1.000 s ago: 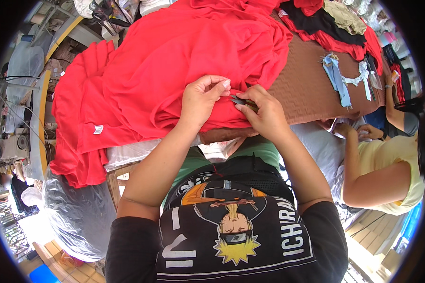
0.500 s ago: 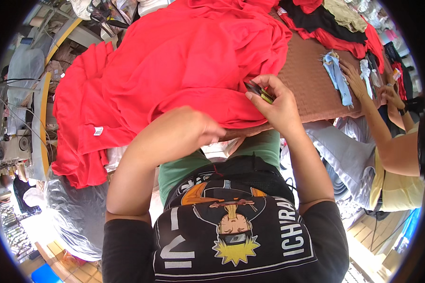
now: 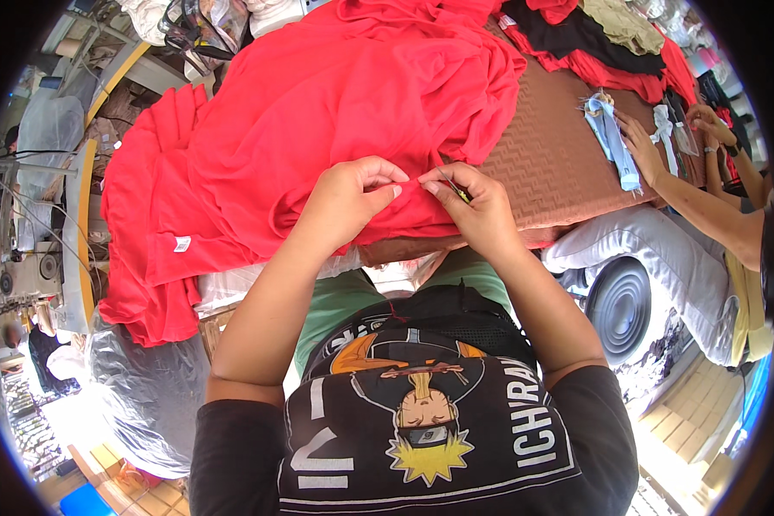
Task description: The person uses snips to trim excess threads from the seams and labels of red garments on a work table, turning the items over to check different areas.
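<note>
My left hand (image 3: 350,196) has come back up to the red cloth (image 3: 335,103); half a second ago it was a blur, swung down toward my body at the near edge of the table. My right hand (image 3: 480,205) has shifted a little toward the left and lower, so the two sets of fingertips now face each other, near but apart, over the near part of the cloth. A second ago they faced each other there too.

My right fingers are closed around the small snips (image 3: 462,195); the yellow-green part shows beside my palm, and the thumb and forefinger tips come together in front of it. My left thumb and forefinger are bent close to one another, but I cannot tell whether cloth or thread is between them.

The red cloth lies in loose folds before me, over most of the brown cover (image 3: 550,146) and hanging off to the left, where its white tag (image 3: 182,244) faces up. It has hardly moved.

On the right, a co-worker's hand (image 3: 643,150) is at the light blue strip (image 3: 609,138), as it was half a second ago; a second ago that strip lay untouched. The co-worker's body has moved farther toward the right rim, and a round grey seat (image 3: 619,310) now shows plainly beside the pale grey fabric (image 3: 658,245).
</note>
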Demonstrator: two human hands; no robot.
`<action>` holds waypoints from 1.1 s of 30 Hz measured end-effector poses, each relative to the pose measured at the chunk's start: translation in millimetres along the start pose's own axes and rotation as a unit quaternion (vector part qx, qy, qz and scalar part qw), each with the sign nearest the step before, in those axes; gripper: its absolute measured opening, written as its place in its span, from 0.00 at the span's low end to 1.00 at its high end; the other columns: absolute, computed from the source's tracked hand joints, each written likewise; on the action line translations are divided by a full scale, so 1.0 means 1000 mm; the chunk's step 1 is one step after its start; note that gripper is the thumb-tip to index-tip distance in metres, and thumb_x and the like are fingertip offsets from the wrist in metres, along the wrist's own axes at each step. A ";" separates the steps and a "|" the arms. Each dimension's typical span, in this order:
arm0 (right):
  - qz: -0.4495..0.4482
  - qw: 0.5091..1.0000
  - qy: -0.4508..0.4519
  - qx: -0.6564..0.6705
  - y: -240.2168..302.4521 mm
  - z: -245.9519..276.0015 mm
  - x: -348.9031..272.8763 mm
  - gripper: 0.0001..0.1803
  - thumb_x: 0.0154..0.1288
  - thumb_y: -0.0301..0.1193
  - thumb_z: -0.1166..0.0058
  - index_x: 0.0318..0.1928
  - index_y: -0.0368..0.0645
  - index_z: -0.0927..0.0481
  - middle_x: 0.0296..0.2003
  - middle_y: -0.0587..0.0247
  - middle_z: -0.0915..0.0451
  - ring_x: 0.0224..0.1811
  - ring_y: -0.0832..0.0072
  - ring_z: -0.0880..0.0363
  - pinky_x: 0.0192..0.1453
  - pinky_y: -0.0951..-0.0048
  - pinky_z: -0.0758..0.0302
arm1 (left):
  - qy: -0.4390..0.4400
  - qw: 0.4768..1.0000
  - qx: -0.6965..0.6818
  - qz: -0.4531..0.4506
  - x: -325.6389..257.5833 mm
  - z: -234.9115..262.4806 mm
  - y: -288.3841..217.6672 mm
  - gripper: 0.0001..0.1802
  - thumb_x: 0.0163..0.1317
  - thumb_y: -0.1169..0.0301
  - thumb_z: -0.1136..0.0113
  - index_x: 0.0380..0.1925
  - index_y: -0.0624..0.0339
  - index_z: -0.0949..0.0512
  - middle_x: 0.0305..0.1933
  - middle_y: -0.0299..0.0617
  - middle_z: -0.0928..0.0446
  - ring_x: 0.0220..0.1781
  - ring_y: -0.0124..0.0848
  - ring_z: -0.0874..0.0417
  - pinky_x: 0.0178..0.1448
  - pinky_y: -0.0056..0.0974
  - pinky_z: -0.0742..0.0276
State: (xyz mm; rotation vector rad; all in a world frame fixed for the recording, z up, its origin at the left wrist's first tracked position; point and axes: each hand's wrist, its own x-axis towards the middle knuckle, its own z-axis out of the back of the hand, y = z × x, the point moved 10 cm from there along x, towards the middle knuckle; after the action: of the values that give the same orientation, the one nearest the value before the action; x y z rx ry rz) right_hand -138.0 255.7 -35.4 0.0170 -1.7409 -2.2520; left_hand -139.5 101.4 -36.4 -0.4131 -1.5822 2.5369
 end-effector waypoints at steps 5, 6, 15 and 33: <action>0.065 0.998 -0.016 -0.018 0.024 0.001 -0.001 0.08 0.59 0.21 0.38 0.40 0.34 0.18 0.34 0.57 0.17 0.39 0.73 0.18 0.45 0.75 0.24 | 0.016 0.986 -0.151 0.067 -0.005 -0.003 0.008 0.08 0.64 0.76 0.42 0.43 0.64 0.21 0.39 0.33 0.19 0.42 0.16 0.23 0.47 0.24 0.28; 0.070 0.997 -0.019 -0.017 0.027 0.001 -0.001 0.08 0.59 0.21 0.37 0.40 0.34 0.18 0.34 0.58 0.17 0.39 0.73 0.18 0.44 0.75 0.24 | 0.014 0.980 -0.187 0.066 -0.005 -0.003 0.011 0.09 0.65 0.76 0.42 0.45 0.64 0.21 0.40 0.34 0.19 0.43 0.16 0.23 0.48 0.24 0.28; 0.127 0.990 -0.056 -0.034 0.038 0.006 -0.005 0.09 0.55 0.21 0.35 0.38 0.37 0.17 0.35 0.59 0.19 0.37 0.71 0.18 0.41 0.72 0.24 | 0.007 0.917 -0.385 0.102 -0.019 -0.020 0.004 0.20 0.64 0.79 0.41 0.57 0.66 0.26 0.50 0.40 0.20 0.45 0.19 0.21 0.53 0.25 0.24; 0.079 0.990 0.011 -0.117 0.059 0.014 -0.011 0.18 0.59 0.31 0.37 0.48 0.38 0.25 0.40 0.52 0.20 0.43 0.60 0.17 0.46 0.66 0.22 | 0.006 0.915 -0.400 0.049 -0.022 -0.020 0.000 0.19 0.64 0.79 0.41 0.55 0.63 0.24 0.46 0.36 0.20 0.44 0.19 0.21 0.51 0.25 0.24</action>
State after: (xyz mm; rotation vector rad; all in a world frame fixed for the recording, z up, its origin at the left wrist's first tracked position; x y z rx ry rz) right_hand -117.0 258.1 22.2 -0.1409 -1.4029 -2.3126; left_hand -113.0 113.2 -40.9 -0.5803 -2.5971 1.8029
